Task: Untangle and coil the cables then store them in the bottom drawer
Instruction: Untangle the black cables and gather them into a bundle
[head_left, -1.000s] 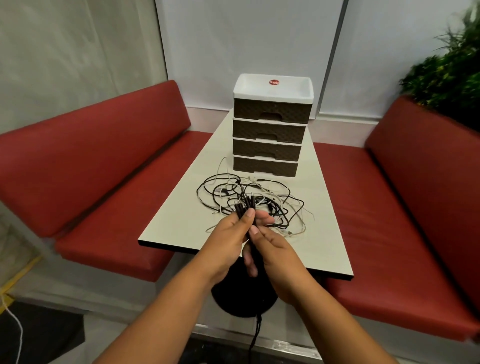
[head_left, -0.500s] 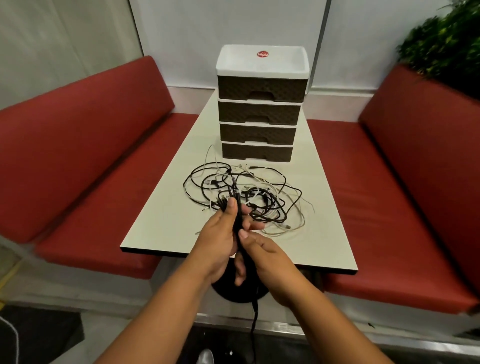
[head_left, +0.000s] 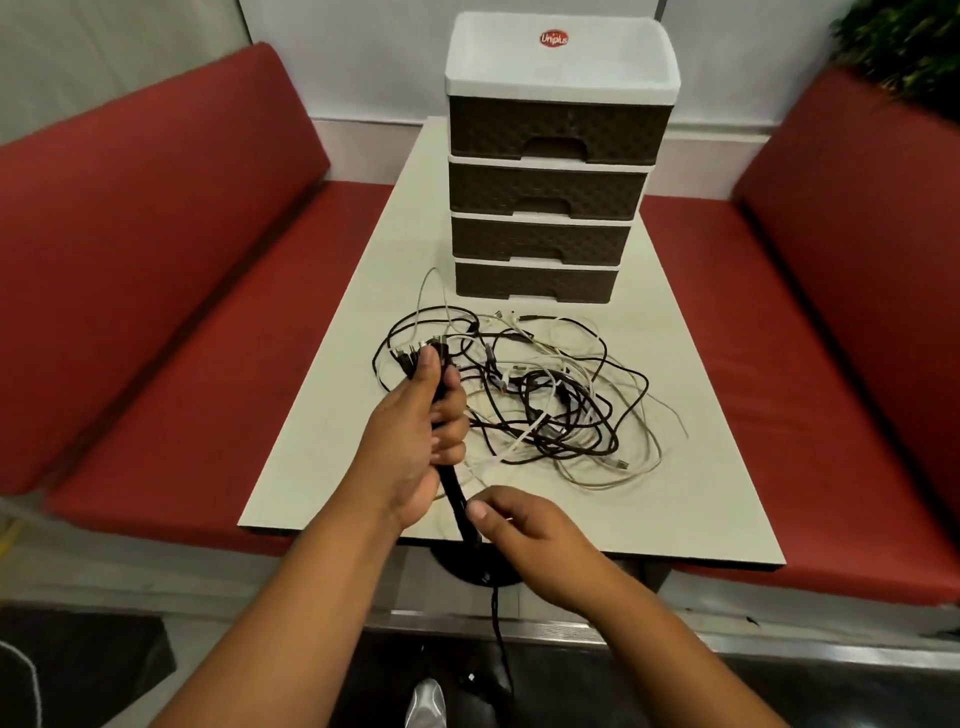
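L hand (head_left: 415, 441) grips black cable bundle (head_left: 451, 486), long axis running from fist down to R hand (head_left: 524, 540), which pinches it just below. Tangle (head_left: 545, 400) lies just right of L hand; bottom drawer (head_left: 535, 280) beyond, closed.

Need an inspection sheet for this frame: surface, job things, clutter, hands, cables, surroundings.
Surface: white table, drawer unit at the far end.
Job's things: drawer unit, four drawers, all shut; bottom drawer shut.
Clutter: nothing seen.
Hands: left hand grips a black bundle; right hand pinches it lower down.
Cables: tangled pile, black and white, uncoiled; one black cable hangs off the near edge.
Surroundings: red benches on both sides, plant at the far right.
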